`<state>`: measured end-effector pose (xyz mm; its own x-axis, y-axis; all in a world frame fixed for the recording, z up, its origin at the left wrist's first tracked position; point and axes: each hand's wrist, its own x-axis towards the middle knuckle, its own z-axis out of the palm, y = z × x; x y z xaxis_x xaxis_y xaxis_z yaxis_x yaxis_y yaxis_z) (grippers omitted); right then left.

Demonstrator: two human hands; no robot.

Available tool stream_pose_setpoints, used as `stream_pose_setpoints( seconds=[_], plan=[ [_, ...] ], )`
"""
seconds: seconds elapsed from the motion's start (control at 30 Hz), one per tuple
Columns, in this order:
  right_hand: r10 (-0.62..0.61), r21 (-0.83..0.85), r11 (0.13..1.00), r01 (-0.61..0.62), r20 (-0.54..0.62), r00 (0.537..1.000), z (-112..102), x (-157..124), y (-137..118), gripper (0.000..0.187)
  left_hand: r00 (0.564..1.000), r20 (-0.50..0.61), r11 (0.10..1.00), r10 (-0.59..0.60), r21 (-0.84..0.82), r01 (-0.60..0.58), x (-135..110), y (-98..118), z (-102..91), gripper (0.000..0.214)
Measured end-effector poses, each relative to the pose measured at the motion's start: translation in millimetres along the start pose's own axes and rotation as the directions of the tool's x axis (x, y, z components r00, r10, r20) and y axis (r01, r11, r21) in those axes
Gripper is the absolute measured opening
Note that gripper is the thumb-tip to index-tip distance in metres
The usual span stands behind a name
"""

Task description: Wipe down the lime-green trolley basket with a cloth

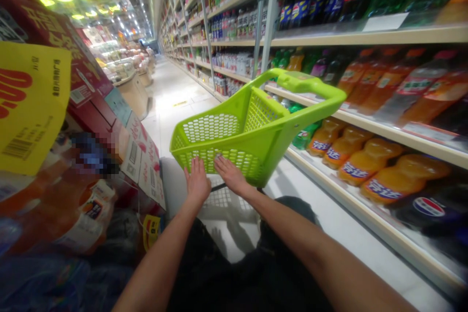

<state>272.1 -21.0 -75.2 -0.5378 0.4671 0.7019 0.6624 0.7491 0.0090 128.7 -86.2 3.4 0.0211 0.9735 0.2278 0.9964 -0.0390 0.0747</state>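
A bright green plastic shopping cart with perforated sides stands in the aisle right before me, its looped handle at the upper right. Against its near side wall lies my left hand, fingers stretched upward and nothing held. My right hand rests on the same wall a little further right, fingers extended and spread over the holes. Both palms face the cart, and the exact contact of the fingertips is hard to make out. The part of the basket that I can see into shows no goods.
Shelves on the right hold orange soda bottles low down and cola bottles higher up. Left of me are stacked cartons, a yellow price sign and wrapped drink bottles. The tiled aisle floor runs ahead.
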Motion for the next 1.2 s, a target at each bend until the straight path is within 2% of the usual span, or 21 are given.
stream_pose_setpoints(
  seconds=[0.1, 0.2, 0.27, 0.37, 0.53, 0.63, 0.7, 0.8, 0.9, 0.97, 1.2],
  plan=[
    [0.029, 0.035, 0.999, -0.027, -0.068, 0.997, -20, 5, -4, 0.037, 1.000, -0.009, 1.000, 0.027, -0.002, -0.027, 3, 9, -1.7, 0.069],
    [0.065, 0.047, 0.997, -0.058, -0.165, 0.984, -44, 28, -4, 0.038, 0.999, -0.023, 1.000, 0.024, 0.002, -0.024, 6, 15, -0.9, 0.069],
    [0.083, 0.038, 0.996, -0.078, -0.183, 0.979, -53, 41, 1, 0.038, 1.000, -0.024, 1.000, 0.020, 0.004, -0.020, 7, 19, 0.6, 0.070],
    [0.097, 0.025, 0.995, -0.095, -0.133, 0.986, -51, 40, 12, 0.038, 0.999, -0.013, 1.000, 0.029, 0.001, -0.029, 7, 23, 2.6, 0.070],
    [0.124, 0.028, 0.992, -0.123, -0.032, 0.992, -29, -5, 22, 0.040, 0.999, 0.005, 0.999, 0.051, -0.001, -0.050, 5, 28, 5.6, 0.071],
    [0.135, 0.032, 0.990, -0.134, -0.017, 0.991, -28, -26, 18, 0.041, 0.998, 0.025, 0.999, 0.054, 0.001, -0.054, 3, 31, 7.5, 0.070],
    [0.140, 0.037, 0.990, -0.139, -0.040, 0.989, -37, -27, 14, 0.042, 0.998, 0.033, 0.998, 0.059, -0.002, -0.058, 4, 33, 7.9, 0.070],
    [0.164, 0.040, 0.986, -0.161, -0.116, 0.980, -56, -10, 11, 0.041, 0.998, 0.027, 0.998, 0.062, -0.008, -0.062, 7, 41, 6.6, 0.071],
    [0.190, 0.016, 0.982, -0.190, -0.158, 0.969, -68, 11, 18, 0.041, 0.997, 0.005, 0.997, 0.079, -0.020, -0.079, 11, 50, 4.5, 0.071],
    [0.202, -0.007, 0.979, -0.206, -0.148, 0.968, -69, 13, 26, 0.043, 0.995, -0.009, 0.994, 0.103, -0.031, -0.103, 13, 55, 3.9, 0.072],
    [0.242, -0.066, 0.966, -0.250, -0.116, 0.963, -49, -41, 42, 0.045, 0.988, -0.020, 0.988, 0.152, -0.026, -0.152, 11, 63, 7.9, 0.071]
  ],
)
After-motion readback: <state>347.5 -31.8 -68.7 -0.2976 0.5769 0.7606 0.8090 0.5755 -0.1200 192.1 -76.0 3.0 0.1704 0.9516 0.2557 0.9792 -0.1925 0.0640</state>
